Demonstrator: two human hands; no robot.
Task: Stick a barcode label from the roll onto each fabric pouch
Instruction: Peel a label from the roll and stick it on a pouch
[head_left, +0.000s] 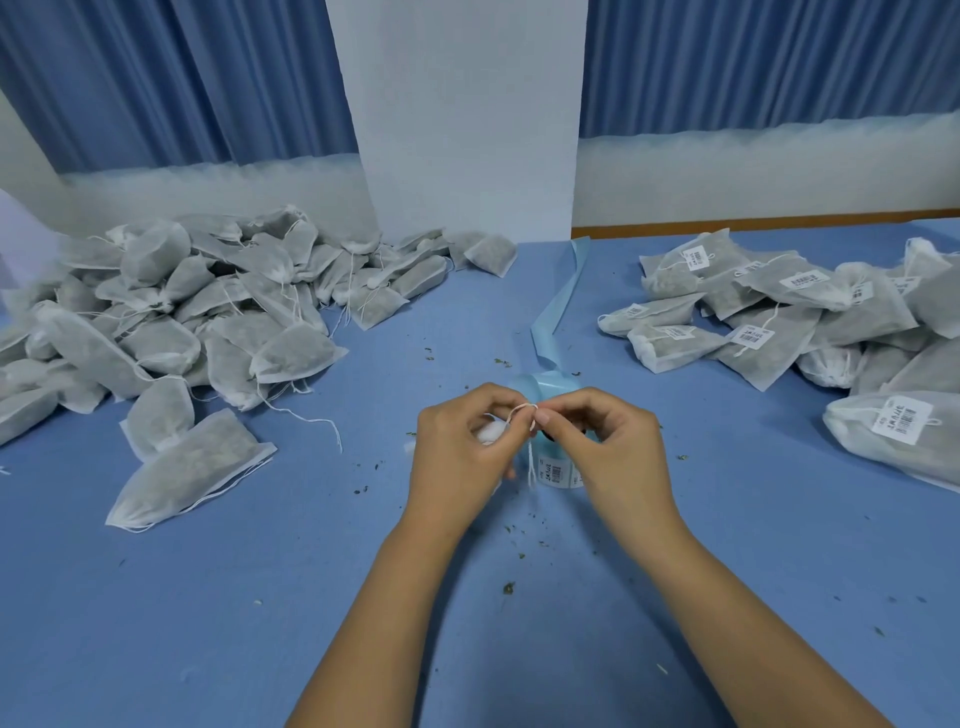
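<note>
Head view, centre frame: left hand (462, 447) grips a pouch (491, 431), right hand (608, 441) pinches its drawstring (524, 410); label roll (543, 389) lies just beyond, nearer the right.

The left hand (460, 449) covers nearly all of the pouch (491, 432) it grips; only a white gathered tuft shows. The string (531, 460) vanishes at its upper end in the pinch of the right hand (610, 444). Both hands hide most of the roll (543, 387), and the print on its labels (558, 473) is too small to read. The left pile (156, 322) runs off the left edge, the right pile (769, 332) off the right. The bottom edge cuts both forearms.
</note>
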